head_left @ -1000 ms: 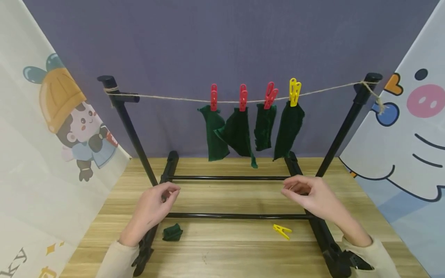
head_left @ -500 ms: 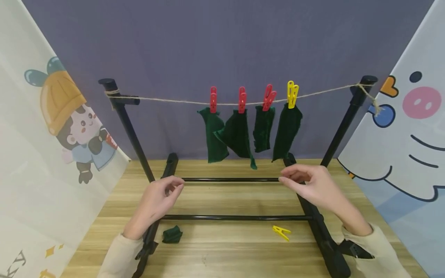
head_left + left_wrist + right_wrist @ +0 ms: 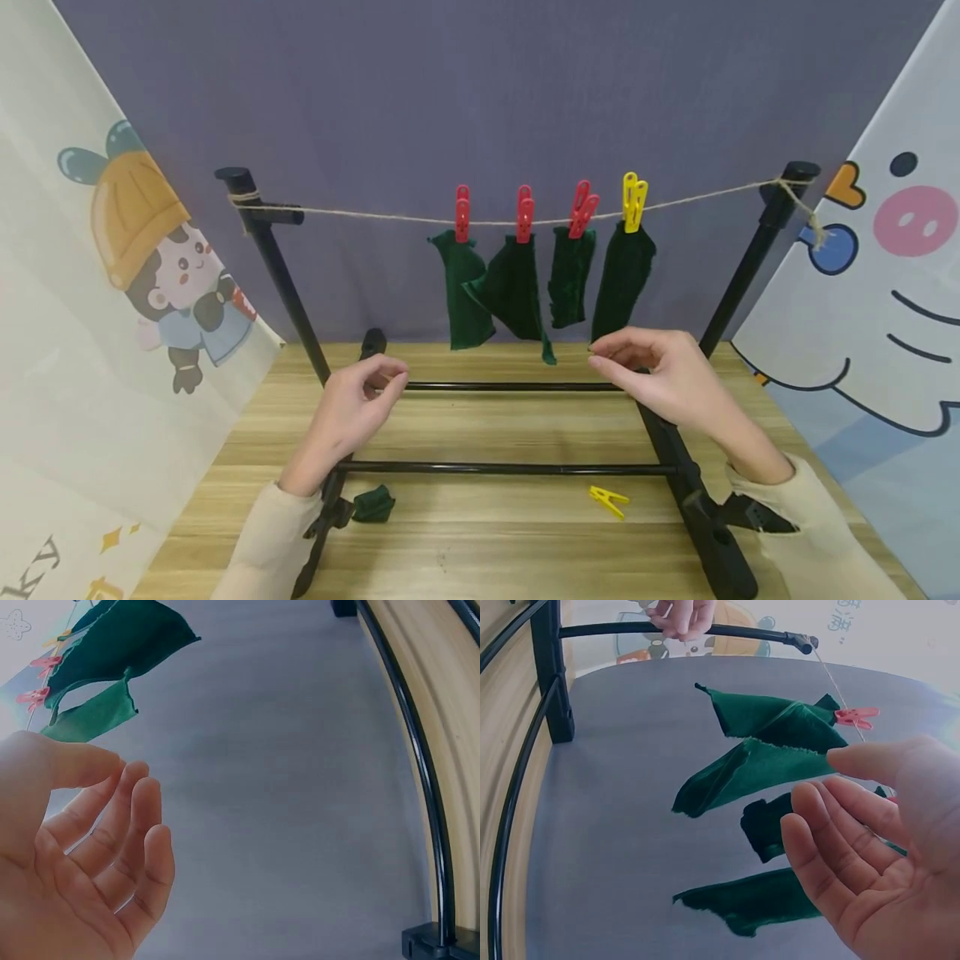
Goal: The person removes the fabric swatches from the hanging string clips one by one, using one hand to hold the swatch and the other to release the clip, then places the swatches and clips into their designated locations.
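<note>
A twine line (image 3: 375,214) carries several dark green cloth pieces (image 3: 510,287), each hung from a clothespin. Three of these clothespins are red (image 3: 524,214); the rightmost is yellow (image 3: 634,202). My left hand (image 3: 358,400) is raised in front of the rack's left post, fingers loosely bent and nothing held. In the left wrist view its thumb tip (image 3: 112,761) lies close to the index finger. My right hand (image 3: 663,371) hovers by the lower end of the rightmost cloth, fingers curved, palm bare. The right wrist view shows cloths (image 3: 765,769) beyond its fingertips.
On the wooden table (image 3: 480,558) stands a black rack with two posts (image 3: 281,267) and low crossbars (image 3: 495,468). A folded green cloth (image 3: 372,504) lies at front left. A loose yellow clothespin (image 3: 608,501) lies at front right. A grey-blue backdrop (image 3: 450,92) closes off the rear.
Both hands have risen and moved forward a little, the right one also slightly inward toward the hanging cloths. The cloths, clothespins and rack have stayed in place.
</note>
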A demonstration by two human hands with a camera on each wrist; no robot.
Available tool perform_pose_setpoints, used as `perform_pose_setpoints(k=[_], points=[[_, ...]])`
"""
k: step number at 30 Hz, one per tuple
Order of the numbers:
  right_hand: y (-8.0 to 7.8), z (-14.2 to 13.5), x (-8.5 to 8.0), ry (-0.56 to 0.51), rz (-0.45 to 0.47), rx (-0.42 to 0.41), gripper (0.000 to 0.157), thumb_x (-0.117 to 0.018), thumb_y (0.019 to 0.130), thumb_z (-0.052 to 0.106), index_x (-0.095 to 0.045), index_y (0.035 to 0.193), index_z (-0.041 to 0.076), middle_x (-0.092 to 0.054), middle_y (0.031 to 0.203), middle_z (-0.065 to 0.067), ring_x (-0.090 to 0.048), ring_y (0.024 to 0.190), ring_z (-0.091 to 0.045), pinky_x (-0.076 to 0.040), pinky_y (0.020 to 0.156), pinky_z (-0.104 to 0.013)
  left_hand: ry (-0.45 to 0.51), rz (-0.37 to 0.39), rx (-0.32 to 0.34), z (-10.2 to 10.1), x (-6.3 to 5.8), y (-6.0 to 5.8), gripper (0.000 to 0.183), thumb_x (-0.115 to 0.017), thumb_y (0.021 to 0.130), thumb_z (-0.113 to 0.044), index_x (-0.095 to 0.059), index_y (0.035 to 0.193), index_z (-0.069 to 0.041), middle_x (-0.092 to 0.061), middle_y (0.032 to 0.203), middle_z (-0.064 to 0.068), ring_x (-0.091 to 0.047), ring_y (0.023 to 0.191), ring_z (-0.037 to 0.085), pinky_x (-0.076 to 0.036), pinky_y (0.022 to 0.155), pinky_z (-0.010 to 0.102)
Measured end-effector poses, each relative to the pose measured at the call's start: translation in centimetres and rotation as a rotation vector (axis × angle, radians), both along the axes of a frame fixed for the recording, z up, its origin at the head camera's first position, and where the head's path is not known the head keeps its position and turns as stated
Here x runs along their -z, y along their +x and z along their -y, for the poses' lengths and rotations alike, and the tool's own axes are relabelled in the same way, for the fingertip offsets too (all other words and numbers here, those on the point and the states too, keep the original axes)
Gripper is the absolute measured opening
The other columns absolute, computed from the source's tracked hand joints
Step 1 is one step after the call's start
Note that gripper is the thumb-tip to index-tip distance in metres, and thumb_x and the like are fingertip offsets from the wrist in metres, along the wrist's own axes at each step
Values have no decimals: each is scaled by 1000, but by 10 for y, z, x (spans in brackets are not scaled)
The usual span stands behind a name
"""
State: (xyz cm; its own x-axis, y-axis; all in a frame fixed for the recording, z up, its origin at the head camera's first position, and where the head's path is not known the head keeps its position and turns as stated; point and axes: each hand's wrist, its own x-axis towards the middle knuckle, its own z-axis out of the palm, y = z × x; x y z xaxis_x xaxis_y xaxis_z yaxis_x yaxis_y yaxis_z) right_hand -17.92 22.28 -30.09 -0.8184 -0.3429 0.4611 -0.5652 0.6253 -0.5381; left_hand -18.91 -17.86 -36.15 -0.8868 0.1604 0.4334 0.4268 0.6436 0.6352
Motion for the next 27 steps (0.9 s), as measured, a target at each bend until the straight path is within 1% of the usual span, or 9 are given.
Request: perform_pose_setpoints(k=[4,8,12,18,23,27], points=[[-1,4,-6,-17,-3,12,12,-73,96,21,-76,107,20,-76,88,7,-70,73,-6,-55,65,-23,44,-3,8,-2,-4,-3,13,-66,100,-23,-74,110,-19,-76,94,2,-68,79,11,-56,70,24],[-2,8,-12,-48,-9,20,12,-73,95,20,-76,107,17,-76,88,3,-68,71,-7,-53,61,-23,72,12,10,-4,-9,-5,14,-65,101,-27,-74,111,-21,-75,96,0,-67,78,12,-53,69,24],[-2,13,-16,-88,-10,19,12,-74,95,19,-76,107,17,-75,87,4,-66,69,-8,-51,59,-22,98,17,14,-6,-14,-6,15,-65,101,-30,-73,111,-22,-74,97,-2,-66,78,13,-53,69,26],[-4,19,-21,-137,8,-1,13,-74,95,19,-76,107,16,-74,85,1,-65,66,-10,-51,56,-23,144,-12,19,-12,-23,-8,16,-65,101,-30,-74,111,-22,-73,101,-1,-65,75,14,-53,67,26],[-7,23,-29,-158,16,-11,15,-74,95,19,-76,109,15,-74,85,0,-67,68,-11,-51,57,-24,204,-27,45,-21,-33,-10,18,-66,101,-29,-73,113,-19,-72,105,0,-63,77,17,-53,68,26],[-12,29,-35,-175,28,-16,16,-73,96,22,-76,109,15,-75,86,0,-69,70,-10,-50,56,-25,228,-47,51,-28,-44,-12,19,-66,100,-28,-72,115,-18,-72,106,0,-63,76,20,-54,69,26]])
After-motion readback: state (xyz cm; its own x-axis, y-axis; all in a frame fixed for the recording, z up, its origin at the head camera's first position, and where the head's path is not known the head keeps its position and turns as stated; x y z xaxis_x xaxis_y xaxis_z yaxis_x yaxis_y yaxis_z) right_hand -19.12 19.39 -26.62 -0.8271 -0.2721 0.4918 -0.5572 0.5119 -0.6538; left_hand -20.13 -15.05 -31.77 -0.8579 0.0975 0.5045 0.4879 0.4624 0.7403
